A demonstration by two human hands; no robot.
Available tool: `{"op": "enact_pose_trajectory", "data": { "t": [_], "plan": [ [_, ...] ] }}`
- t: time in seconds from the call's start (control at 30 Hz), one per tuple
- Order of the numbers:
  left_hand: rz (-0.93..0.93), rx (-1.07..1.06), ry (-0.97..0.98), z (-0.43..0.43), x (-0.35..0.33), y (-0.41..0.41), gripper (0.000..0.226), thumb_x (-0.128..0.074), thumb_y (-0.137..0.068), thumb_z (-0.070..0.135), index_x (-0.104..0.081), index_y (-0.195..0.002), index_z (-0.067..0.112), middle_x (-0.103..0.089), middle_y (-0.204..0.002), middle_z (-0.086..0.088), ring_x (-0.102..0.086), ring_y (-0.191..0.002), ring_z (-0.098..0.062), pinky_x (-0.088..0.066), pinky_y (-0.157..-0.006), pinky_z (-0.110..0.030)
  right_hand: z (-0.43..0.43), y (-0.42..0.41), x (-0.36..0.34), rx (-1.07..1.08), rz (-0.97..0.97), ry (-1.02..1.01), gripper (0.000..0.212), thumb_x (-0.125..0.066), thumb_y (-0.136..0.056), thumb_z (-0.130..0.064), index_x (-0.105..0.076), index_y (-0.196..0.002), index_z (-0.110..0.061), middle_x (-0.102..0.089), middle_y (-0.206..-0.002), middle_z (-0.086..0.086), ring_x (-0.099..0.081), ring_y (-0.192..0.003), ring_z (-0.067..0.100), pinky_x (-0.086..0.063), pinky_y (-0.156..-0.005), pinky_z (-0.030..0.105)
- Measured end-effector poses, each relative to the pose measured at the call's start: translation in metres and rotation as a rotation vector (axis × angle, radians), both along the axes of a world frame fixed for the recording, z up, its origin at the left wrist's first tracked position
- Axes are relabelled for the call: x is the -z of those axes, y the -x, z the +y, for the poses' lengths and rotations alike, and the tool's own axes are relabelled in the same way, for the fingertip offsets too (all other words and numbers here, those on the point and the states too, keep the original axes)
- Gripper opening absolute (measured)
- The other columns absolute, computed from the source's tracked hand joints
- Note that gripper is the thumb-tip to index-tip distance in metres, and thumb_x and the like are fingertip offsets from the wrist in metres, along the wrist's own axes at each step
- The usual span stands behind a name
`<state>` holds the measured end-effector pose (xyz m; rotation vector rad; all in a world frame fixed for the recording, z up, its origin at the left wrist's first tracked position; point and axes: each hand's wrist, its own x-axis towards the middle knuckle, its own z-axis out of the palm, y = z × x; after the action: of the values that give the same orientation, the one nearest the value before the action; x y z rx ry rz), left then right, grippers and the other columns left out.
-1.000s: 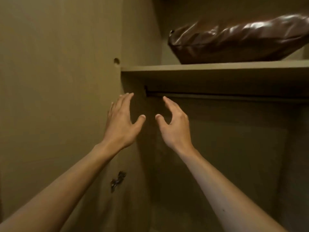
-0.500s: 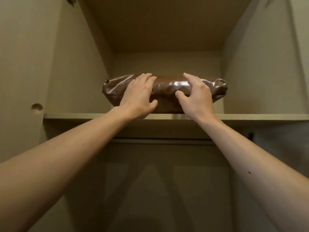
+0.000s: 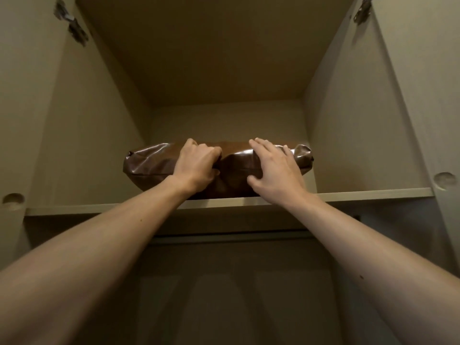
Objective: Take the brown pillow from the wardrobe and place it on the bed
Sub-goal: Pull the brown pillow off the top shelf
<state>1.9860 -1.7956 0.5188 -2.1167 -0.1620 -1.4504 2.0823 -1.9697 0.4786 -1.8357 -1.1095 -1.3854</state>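
We're reaching up into the wardrobe (image 3: 361,120), doors open. Its upper shelf (image 3: 373,192) is our landmark: the brown pillow (image 3: 149,165) lies flat on it, front edge just behind the shelf lip, w/ a glossy, leather-like cover. Below the shelf runs the hanging rail (image 3: 224,236).

Left hand (image 3: 196,168) has its grip closed, fingers curled over the pillow's top front, bunching the cover. Right hand (image 3: 276,170) lies open and spread on top, thumb under the front face; not clamped yet, as far as we can tell.

Step in hand, we'd say: securing the hold before pulling out. Cover looks slick, so close the right grip too, take filling not just skin, then slide it fwd over the shelf lip, level, both hands. Bed not in view.
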Motion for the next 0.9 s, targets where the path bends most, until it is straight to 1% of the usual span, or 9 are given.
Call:
{"op": "enact_pose_trajectory", "data": {
  "t": [0.1, 0.23, 0.3, 0.4, 0.5, 0.6, 0.77, 0.83, 0.9],
  "plan": [
    [-0.016, 0.049, -0.004, -0.002, 0.008, 0.006, 0.002, -0.068, -0.096, 0.021, -0.069, -0.096, 0.021, -0.073, -0.082, 0.001, -0.067, -0.083, -0.024, -0.035, -0.091, -0.041, -0.001, 0.006, 0.002, 0.073, -0.011, 0.084, 0.087, -0.073, -0.093, -0.031, -0.025, -0.164, -0.023, -0.027, -0.171, 0.001, -0.017, -0.16, 0.022, -0.007, -0.13, 0.053],
    [-0.015, 0.092, -0.002, -0.01, 0.014, 0.027, 0.01, -0.062, -0.1, 0.019, -0.072, -0.099, 0.022, -0.073, -0.082, 0.0, -0.065, -0.082, -0.023, -0.032, -0.087, -0.037, -0.003, 0.022, -0.004, 0.107, -0.031, 0.11, 0.089, -0.075, -0.093, -0.031, -0.023, -0.164, -0.024, -0.024, -0.173, 0.001, -0.014, -0.161, 0.022, -0.003, -0.127, 0.054],
    [-0.036, 0.13, -0.025, -0.018, 0.014, 0.041, 0.012, -0.061, -0.101, 0.019, -0.073, -0.101, 0.021, -0.072, -0.08, -0.002, -0.065, -0.079, -0.025, -0.035, -0.089, -0.04, -0.005, 0.03, -0.009, 0.118, -0.053, 0.111, 0.088, -0.075, -0.092, -0.03, -0.025, -0.163, -0.024, -0.026, -0.172, 0.001, -0.015, -0.161, 0.022, -0.003, -0.128, 0.055],
    [-0.078, 0.194, -0.092, -0.032, 0.012, 0.069, 0.012, -0.064, -0.099, 0.018, -0.075, -0.103, 0.017, -0.073, -0.078, -0.006, -0.062, -0.073, -0.027, -0.039, -0.088, -0.042, -0.012, 0.048, -0.015, 0.131, -0.101, 0.083, 0.081, -0.078, -0.088, -0.032, -0.037, -0.158, -0.024, -0.041, -0.164, 0.002, -0.028, -0.156, 0.024, -0.008, -0.128, 0.055],
    [-0.109, 0.216, -0.134, -0.041, 0.015, 0.097, 0.011, -0.069, -0.096, 0.016, -0.077, -0.103, 0.014, -0.075, -0.079, -0.009, -0.057, -0.07, -0.027, -0.032, -0.081, -0.037, -0.02, 0.07, -0.015, 0.158, -0.196, 0.013, 0.065, -0.08, -0.084, -0.04, -0.055, -0.142, -0.026, -0.063, -0.139, 0.001, -0.052, -0.136, 0.027, -0.023, -0.124, 0.052],
    [-0.116, 0.232, -0.171, -0.043, 0.028, 0.118, 0.011, -0.073, -0.093, 0.018, -0.079, -0.102, 0.014, -0.078, -0.079, -0.011, -0.061, -0.07, -0.032, -0.03, -0.078, -0.034, -0.031, 0.087, -0.003, 0.184, -0.26, 0.001, 0.049, -0.08, -0.085, -0.042, -0.065, -0.128, -0.025, -0.07, -0.122, 0.001, -0.06, -0.121, 0.027, -0.034, -0.116, 0.051],
    [-0.071, 0.241, -0.206, -0.046, 0.045, 0.137, 0.026, -0.077, -0.089, 0.038, -0.078, -0.098, 0.014, -0.079, -0.08, -0.007, -0.066, -0.071, -0.027, -0.04, -0.089, -0.039, -0.045, 0.107, 0.024, 0.196, -0.297, 0.0, 0.027, -0.072, -0.093, -0.032, -0.071, -0.116, -0.018, -0.071, -0.111, 0.005, -0.063, -0.11, 0.028, -0.042, -0.105, 0.048],
    [-0.057, 0.295, -0.165, -0.051, 0.045, 0.144, 0.038, -0.068, -0.09, 0.054, -0.076, -0.094, 0.017, -0.077, -0.076, -0.001, -0.066, -0.069, -0.02, -0.037, -0.092, -0.036, -0.049, 0.113, 0.034, 0.167, -0.301, -0.007, 0.019, -0.067, -0.096, -0.026, -0.074, -0.112, -0.017, -0.072, -0.107, 0.005, -0.064, -0.105, 0.027, -0.044, -0.103, 0.046],
    [-0.052, 0.405, -0.04, -0.059, 0.04, 0.151, 0.048, -0.055, -0.09, 0.065, -0.074, -0.097, 0.022, -0.078, -0.085, 0.005, -0.066, -0.074, -0.01, -0.035, -0.094, -0.034, -0.053, 0.118, 0.041, 0.148, -0.301, -0.006, 0.016, -0.065, -0.098, -0.021, -0.077, -0.107, -0.015, -0.074, -0.103, 0.005, -0.065, -0.101, 0.026, -0.044, -0.104, 0.045]
  ]
}}
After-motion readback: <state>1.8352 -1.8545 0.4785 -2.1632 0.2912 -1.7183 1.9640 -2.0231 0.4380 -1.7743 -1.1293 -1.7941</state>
